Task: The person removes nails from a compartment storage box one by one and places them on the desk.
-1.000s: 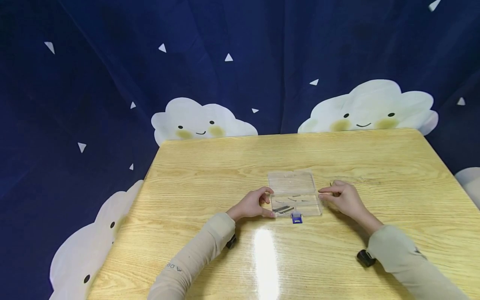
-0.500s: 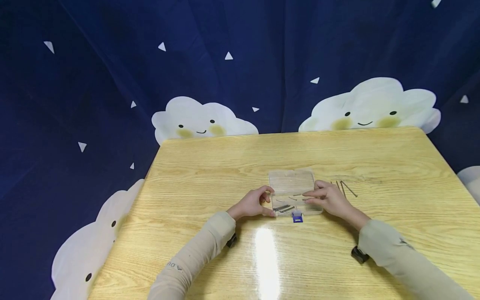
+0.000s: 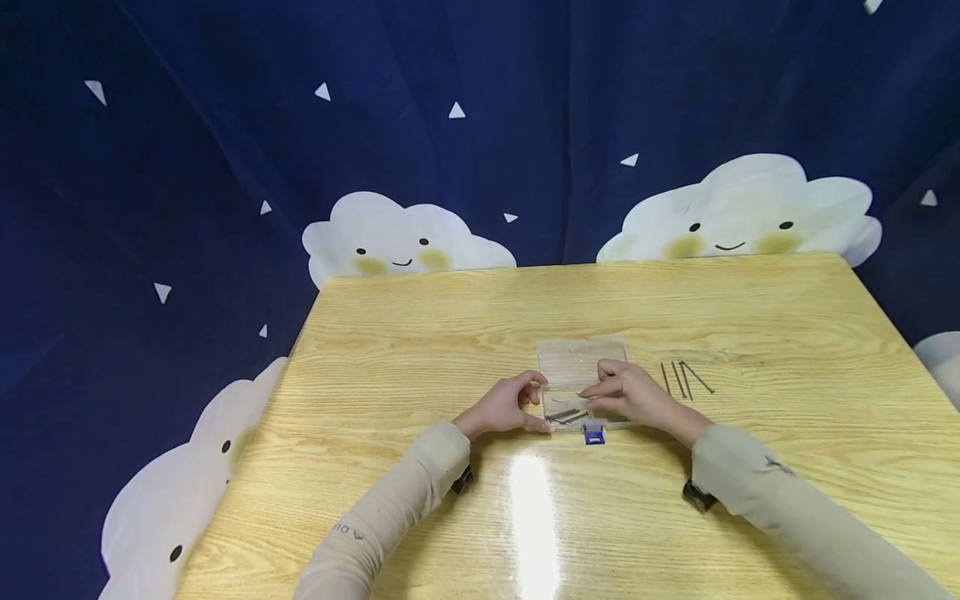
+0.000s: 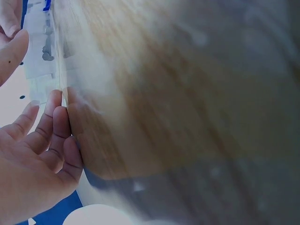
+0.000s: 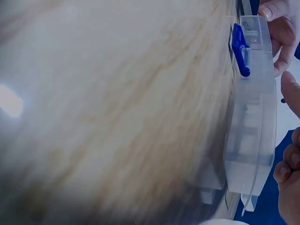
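A clear plastic case (image 3: 576,362) lies with its lid back on the wooden table; a blue latch (image 3: 593,434) sits at its front edge. Several long nails (image 3: 564,415) lie in the front left of the case, with a small nail (image 3: 559,402) behind them. My left hand (image 3: 510,407) grips the case's left end, thumb at the front corner and fingers toward the back. My right hand (image 3: 630,393) is over the right half, index finger and thumb stretched into the case with a gap between their tips. It hides the case's right part.
Several long nails (image 3: 684,379) lie on the table (image 3: 420,333) to the right of the case, beyond my right hand. A dark blue curtain (image 3: 480,167) with white clouds hangs behind the table's far edge.
My right hand has moved left from beside the case's right end to over its inside, uncovering the long nails on the table. My left hand has kept its place.
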The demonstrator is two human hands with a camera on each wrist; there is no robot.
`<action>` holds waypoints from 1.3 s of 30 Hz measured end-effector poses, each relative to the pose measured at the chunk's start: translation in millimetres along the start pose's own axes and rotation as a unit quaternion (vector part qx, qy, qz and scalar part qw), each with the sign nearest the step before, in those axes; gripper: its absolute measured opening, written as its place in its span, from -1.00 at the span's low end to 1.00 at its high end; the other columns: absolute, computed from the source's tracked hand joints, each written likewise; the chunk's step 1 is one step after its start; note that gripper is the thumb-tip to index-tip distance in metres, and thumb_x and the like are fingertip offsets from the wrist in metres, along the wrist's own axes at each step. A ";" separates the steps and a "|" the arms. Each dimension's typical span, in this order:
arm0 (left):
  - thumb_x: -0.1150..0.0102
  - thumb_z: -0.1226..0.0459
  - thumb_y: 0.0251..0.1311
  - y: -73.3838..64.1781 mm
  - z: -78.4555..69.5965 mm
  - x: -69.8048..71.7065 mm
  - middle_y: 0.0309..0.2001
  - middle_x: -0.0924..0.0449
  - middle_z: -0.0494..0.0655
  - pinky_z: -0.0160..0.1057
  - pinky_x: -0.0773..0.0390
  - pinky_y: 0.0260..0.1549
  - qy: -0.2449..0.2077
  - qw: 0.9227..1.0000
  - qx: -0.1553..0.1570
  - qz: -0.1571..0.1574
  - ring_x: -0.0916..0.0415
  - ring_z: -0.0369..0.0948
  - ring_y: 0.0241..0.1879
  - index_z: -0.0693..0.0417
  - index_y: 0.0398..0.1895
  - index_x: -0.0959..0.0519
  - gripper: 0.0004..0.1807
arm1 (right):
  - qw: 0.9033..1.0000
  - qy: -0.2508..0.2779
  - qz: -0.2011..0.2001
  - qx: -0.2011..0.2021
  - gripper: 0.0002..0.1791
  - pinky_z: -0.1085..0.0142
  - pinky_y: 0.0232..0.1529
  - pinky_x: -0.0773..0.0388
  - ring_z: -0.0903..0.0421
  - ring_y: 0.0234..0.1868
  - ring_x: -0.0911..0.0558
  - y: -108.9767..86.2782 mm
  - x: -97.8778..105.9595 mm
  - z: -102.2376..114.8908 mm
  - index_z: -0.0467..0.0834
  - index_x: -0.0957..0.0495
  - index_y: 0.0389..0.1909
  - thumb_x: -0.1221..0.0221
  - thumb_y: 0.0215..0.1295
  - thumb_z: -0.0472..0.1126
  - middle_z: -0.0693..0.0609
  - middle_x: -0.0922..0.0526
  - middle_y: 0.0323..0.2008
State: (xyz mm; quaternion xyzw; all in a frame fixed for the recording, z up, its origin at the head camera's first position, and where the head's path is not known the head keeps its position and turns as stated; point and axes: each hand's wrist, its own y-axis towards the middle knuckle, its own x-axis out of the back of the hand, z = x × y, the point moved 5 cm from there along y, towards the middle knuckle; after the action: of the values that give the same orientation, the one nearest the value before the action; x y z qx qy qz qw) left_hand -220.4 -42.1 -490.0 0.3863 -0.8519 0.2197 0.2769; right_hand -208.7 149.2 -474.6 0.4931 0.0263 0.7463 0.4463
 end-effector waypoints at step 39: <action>-0.43 0.20 -0.14 1.1 2.8 0.1 -0.36 -0.47 -0.13 -0.39 -0.28 -0.42 0.006 1.000 -0.003 0.004 -0.27 -0.30 -0.46 0.05 0.06 -0.36 -0.35 | 0.983 0.011 0.165 0.079 -0.81 0.39 -0.41 -0.10 0.29 -0.48 -0.13 31.5 -39.4 11.9 0.01 -0.71 -0.32 -0.35 -0.04 -0.13 0.19 -0.17 -0.54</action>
State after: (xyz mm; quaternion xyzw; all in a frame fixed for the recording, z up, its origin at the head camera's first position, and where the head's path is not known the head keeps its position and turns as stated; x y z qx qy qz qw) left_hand -222.2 -43.1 -492.1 0.3812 -0.8521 0.2209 0.2826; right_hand -215.3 98.3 -481.4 0.5163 0.0086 0.8104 0.2767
